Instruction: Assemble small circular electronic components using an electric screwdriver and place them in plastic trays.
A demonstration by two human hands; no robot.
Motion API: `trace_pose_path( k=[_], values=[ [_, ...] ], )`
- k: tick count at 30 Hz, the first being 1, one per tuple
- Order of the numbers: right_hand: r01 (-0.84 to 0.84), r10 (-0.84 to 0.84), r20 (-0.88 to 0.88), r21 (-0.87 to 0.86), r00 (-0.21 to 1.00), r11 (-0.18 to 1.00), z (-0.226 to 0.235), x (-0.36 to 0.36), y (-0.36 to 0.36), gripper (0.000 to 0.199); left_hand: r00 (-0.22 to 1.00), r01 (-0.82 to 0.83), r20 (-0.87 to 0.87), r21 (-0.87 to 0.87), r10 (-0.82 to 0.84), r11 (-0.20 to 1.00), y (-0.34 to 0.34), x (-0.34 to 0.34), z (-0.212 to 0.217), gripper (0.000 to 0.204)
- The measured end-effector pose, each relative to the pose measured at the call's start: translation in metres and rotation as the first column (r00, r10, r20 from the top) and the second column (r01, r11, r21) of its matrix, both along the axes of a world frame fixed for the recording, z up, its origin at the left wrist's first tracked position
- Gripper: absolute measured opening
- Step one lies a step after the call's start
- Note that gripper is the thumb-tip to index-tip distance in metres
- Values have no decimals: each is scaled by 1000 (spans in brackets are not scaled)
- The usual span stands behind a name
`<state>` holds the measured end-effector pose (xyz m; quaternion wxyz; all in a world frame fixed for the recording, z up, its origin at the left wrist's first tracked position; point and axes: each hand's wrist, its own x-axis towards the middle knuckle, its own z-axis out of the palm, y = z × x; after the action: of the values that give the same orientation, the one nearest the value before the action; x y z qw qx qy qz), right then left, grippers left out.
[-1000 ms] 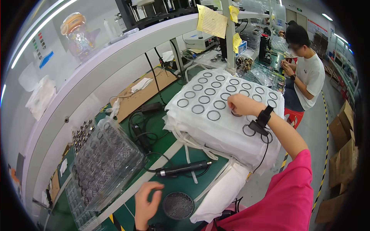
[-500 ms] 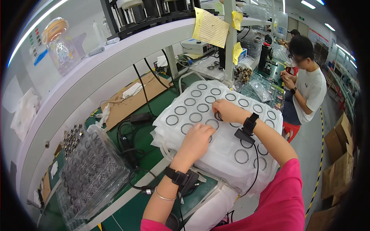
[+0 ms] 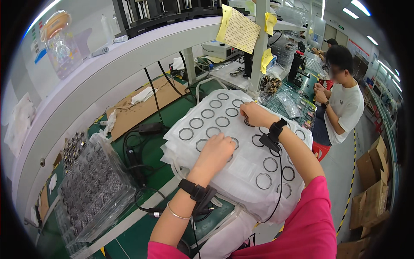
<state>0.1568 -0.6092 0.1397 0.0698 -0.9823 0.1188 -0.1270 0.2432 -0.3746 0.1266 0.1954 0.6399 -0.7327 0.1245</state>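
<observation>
Rows of thin dark rings [image 3: 222, 121] lie on a white sheet over a padded, flat-topped stack [image 3: 241, 181]. Near the far middle of this surface, my right hand [image 3: 257, 115] is closed, its fingertips pinching a dark ring [image 3: 247, 122] close to the sheet. My left hand [image 3: 214, 154] rests low over the near-left rings with fingers curled. Whatever lies under its fingers is mostly hidden. One ring [image 3: 235, 143] shows just beside its fingertips. Both wrists wear black straps with small devices, and a cable hangs from the right one.
Clear trays filled with dark rings [image 3: 92, 190] stand at left on the green bench [image 3: 174, 113]. Black cables [image 3: 137, 162] lie between them and the sheet. A shelf beam [image 3: 142, 56] arches overhead. A co-worker [image 3: 343, 97] sits at right, near cardboard boxes [image 3: 373, 196].
The view has shifted slightly, so the bench sits further left and lower. My right hand still pinches at a ring, a little farther up the sheet; my left hand stays over the near-left rings.
</observation>
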Motion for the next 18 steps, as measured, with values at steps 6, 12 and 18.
trace_pose_path(
  k=[6,12,18],
  values=[
    [30,-30,-19,-8,999,1000,5,3,-45,22,999,48,-16,-137,-51,989,-8,6,-7,9],
    [46,-40,54,-123,998,991,-8,4,-51,18,972,-28,-235,-138,-6,990,-5,8,-5,9],
    [-101,94,107,57,990,993,15,36,-52,19,954,-129,-282,-76,103,989,-25,4,-15,13]
  ],
)
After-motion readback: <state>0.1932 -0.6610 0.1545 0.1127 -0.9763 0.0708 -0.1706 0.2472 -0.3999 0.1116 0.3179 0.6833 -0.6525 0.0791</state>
